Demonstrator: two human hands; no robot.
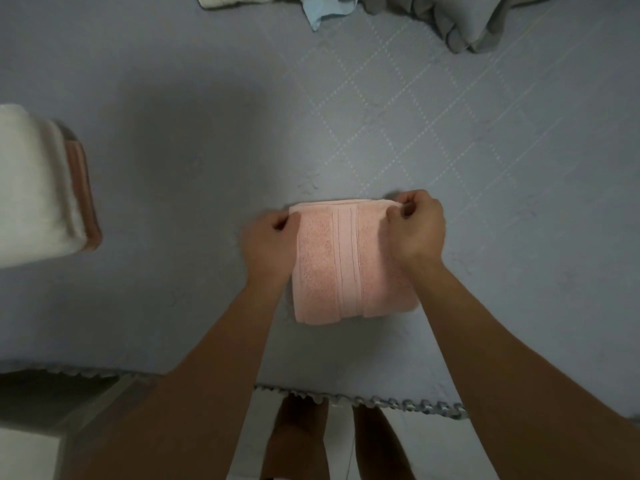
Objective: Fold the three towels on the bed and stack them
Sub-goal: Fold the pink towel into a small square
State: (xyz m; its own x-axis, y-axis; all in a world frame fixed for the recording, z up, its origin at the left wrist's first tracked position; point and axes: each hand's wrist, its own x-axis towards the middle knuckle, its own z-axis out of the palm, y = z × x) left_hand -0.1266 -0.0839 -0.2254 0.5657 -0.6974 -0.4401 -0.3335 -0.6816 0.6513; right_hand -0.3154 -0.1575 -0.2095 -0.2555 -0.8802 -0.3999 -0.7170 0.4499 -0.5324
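A pink towel [341, 265], folded into a small thick rectangle with ribbed stripes, lies on the grey bedspread [180, 174] near the bed's front edge. My left hand [268, 242] grips its far left corner with curled fingers. My right hand [417, 228] pinches the far right corner, thumb and fingers closed on the top layers. At the left edge of the view sits a stack of two folded towels: a white towel [29, 181] on top of a brownish-pink striped towel [85, 192].
Crumpled grey bedding [460, 19], a light blue cloth [323, 10] and a cream cloth [228, 0] lie along the far side of the bed. The bedspread's scalloped hem [363, 400] marks the near edge, with my legs and pale floor below it.
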